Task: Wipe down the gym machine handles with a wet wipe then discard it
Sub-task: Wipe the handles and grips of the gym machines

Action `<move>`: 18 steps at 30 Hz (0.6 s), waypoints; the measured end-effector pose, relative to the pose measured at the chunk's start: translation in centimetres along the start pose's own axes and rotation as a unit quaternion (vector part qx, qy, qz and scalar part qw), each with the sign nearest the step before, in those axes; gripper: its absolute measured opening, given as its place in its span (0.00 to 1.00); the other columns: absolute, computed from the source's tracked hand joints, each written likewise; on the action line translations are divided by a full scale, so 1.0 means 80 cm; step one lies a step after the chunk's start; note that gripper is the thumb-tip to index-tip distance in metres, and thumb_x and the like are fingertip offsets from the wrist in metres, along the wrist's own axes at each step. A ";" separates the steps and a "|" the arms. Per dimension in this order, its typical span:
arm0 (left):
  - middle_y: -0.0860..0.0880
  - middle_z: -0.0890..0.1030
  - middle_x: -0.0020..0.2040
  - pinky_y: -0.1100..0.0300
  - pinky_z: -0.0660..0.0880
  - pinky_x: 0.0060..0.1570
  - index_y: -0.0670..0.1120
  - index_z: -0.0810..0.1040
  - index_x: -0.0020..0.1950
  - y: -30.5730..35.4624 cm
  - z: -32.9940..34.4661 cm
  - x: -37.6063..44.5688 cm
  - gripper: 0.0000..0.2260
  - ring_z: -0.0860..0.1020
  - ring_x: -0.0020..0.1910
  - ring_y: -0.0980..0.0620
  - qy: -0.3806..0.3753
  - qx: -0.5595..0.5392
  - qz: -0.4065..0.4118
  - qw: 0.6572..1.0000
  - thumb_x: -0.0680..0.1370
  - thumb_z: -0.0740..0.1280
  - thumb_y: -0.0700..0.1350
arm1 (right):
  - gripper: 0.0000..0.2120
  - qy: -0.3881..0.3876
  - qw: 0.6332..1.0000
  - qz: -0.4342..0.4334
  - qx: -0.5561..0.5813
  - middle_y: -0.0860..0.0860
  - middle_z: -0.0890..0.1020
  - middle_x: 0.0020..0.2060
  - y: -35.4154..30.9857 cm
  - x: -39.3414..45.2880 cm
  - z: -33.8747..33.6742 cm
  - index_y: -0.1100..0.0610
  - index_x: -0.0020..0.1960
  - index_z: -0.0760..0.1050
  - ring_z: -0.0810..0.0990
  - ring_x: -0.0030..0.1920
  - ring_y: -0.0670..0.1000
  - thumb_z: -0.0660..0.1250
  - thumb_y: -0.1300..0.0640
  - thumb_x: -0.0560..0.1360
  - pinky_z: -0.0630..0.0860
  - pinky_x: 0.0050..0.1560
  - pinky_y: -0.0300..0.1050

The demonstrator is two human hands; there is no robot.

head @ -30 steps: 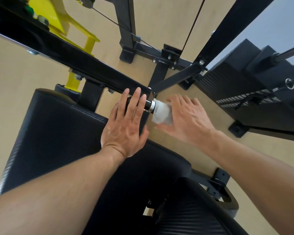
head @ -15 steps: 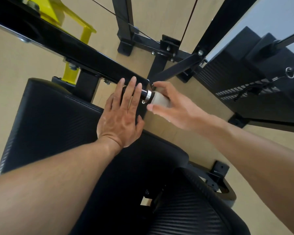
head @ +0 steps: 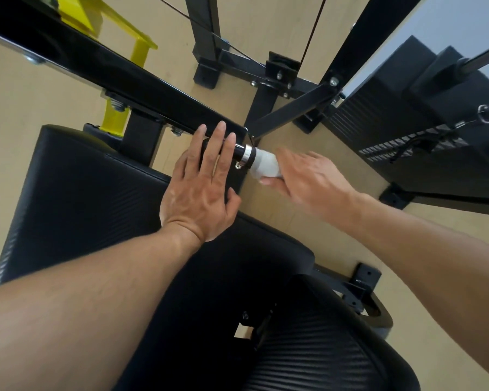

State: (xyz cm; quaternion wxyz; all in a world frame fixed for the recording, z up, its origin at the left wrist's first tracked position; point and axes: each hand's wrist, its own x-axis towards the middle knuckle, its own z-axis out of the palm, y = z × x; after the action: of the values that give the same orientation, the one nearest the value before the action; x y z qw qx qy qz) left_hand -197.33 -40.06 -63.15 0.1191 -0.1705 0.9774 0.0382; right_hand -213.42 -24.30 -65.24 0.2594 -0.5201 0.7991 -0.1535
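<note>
- Landmark: the black handle (head: 239, 151) of the gym machine, a short bar with a metal ring (head: 247, 157) near its free end, projecting from under the black frame beam (head: 124, 88).
- Wet wipe (head: 264, 165): white, wrapped over the free end of the handle, just beyond the metal ring.
- Right hand (head: 308, 179): fingers and thumb curled round the wipe-covered end of the handle, gripping the wipe against it.
- Left hand (head: 202, 190): fingers straight and slightly spread, laid flat across the handle on the beam side of the ring; it holds nothing.
- Seat pad (head: 82, 187): black, ribbed, directly below the handle and under the left palm.
- Handling, as a judgement: the wipe is light, limp and damp, so it probably bunches or slips unless the palm keeps it pressed round the bar; the best hold is a full wrap with fingers closing over its loose edges.
- The handle itself looks rigid and smooth; the ring's small protruding clasp could snag the wipe.
</note>
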 end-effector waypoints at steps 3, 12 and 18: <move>0.42 0.45 0.83 0.46 0.60 0.75 0.43 0.40 0.82 -0.001 0.001 0.000 0.42 0.46 0.82 0.39 0.000 -0.001 0.002 1.000 0.76 0.60 0.52 | 0.21 -0.013 0.999 0.040 -0.034 0.46 0.78 0.42 0.020 -0.025 0.009 0.54 0.54 0.69 0.76 0.38 0.48 0.53 0.36 0.82 0.76 0.47 0.48; 0.43 0.45 0.83 0.46 0.60 0.75 0.44 0.41 0.82 0.003 0.000 -0.001 0.43 0.46 0.82 0.40 0.001 0.006 -0.008 1.000 0.75 0.63 0.51 | 0.21 0.030 0.999 -0.010 -0.012 0.47 0.79 0.42 -0.025 0.025 0.000 0.55 0.54 0.69 0.78 0.38 0.51 0.56 0.36 0.81 0.77 0.46 0.49; 0.43 0.44 0.83 0.46 0.61 0.75 0.43 0.39 0.82 0.000 0.001 -0.001 0.43 0.46 0.82 0.40 0.006 -0.001 0.001 1.000 0.75 0.62 0.51 | 0.17 -0.020 0.998 0.042 -0.048 0.46 0.79 0.43 0.025 -0.026 0.009 0.52 0.55 0.69 0.78 0.40 0.48 0.56 0.38 0.82 0.75 0.50 0.45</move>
State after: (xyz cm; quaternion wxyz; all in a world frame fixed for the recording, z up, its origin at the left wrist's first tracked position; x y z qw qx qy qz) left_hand -197.23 -39.98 -63.21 0.1132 -0.1701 0.9781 0.0387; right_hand -213.88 -21.56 -66.31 0.2566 -0.5006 0.8214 -0.0935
